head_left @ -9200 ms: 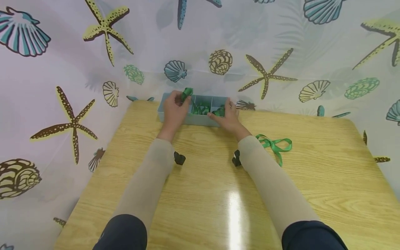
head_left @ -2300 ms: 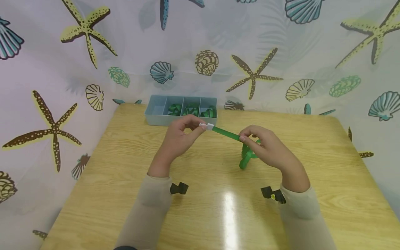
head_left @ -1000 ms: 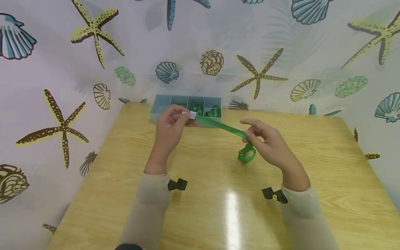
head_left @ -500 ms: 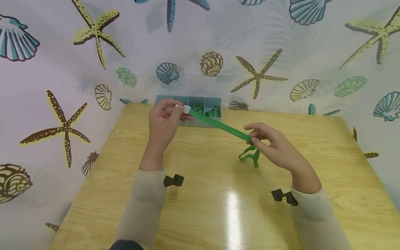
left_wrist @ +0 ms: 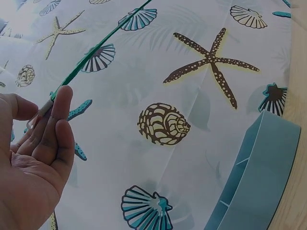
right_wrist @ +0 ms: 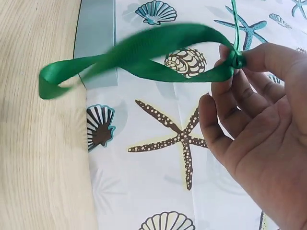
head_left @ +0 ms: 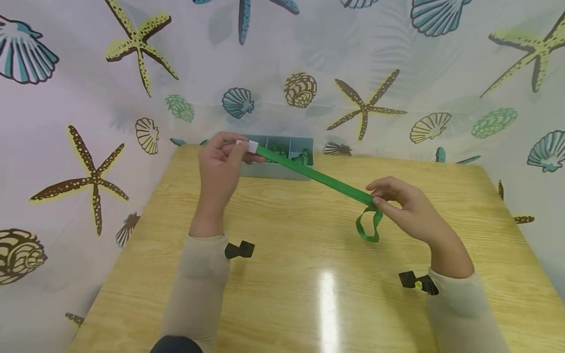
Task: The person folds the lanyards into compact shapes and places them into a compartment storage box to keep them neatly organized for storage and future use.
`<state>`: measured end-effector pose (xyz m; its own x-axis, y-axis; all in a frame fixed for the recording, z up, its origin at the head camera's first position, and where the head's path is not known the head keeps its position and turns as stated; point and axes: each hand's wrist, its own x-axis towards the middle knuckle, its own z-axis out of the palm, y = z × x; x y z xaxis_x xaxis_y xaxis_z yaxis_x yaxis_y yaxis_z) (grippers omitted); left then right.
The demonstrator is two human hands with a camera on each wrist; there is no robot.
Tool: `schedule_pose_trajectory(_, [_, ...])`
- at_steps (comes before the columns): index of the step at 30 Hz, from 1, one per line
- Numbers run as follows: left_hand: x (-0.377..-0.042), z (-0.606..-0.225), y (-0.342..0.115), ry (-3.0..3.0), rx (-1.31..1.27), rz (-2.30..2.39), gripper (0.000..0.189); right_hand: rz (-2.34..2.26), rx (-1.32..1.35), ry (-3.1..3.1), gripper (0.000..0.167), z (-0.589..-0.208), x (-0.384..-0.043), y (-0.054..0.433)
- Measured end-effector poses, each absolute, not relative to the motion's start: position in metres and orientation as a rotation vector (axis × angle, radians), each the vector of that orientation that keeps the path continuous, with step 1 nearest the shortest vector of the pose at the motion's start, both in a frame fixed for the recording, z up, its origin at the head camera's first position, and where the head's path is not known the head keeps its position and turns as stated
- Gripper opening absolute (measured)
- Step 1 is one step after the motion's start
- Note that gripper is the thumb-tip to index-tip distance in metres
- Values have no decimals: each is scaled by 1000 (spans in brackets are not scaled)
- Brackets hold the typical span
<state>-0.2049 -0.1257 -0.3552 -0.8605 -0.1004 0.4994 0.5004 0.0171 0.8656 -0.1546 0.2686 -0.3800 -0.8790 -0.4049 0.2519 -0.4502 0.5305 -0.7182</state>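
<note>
A green ribbon (head_left: 324, 180) stretches slantwise between my two hands above the table. At its upper left end sits a small white clip-like piece (head_left: 248, 146), pinched between thumb and fingers of my left hand (head_left: 220, 164). My right hand (head_left: 410, 208) pinches the ribbon lower down at the right, and a loose loop of it dangles below those fingers. In the right wrist view the loop of ribbon (right_wrist: 158, 43) hangs out to the side from the thumb and fingertip. The left wrist view shows the ribbon as a thin taut line.
Behind my left hand stands a light blue divided box (head_left: 282, 171) with green ribbon pieces in its compartments; the hand covers its left part. It sits at the back of the wooden table (head_left: 282, 274). A cloth (head_left: 265, 63) printed with shells and starfish hangs behind and beside.
Earlier the left hand was at the box with a green bundle. Since then my hands have drawn apart, left hand leftward and up, right hand rightward, so the ribbon stretch between them has lengthened.
</note>
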Motion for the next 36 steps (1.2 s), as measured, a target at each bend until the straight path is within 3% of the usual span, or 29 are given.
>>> schedule_pose_trajectory(21, [-206, -349, -142, -1729, -408, -1987, 14, 1507, 675, -2564, 20, -392, -146, 288])
schedule_pose_trajectory(29, [-207, -350, -147, -1670, -411, -1978, 13, 1669, 760, -2455, 24, -394, -146, 295])
schedule_pose_trajectory(36, [-207, -351, -150, -1624, -264, -1938, 14, 1831, 942, -2375, 21, -398, -148, 303])
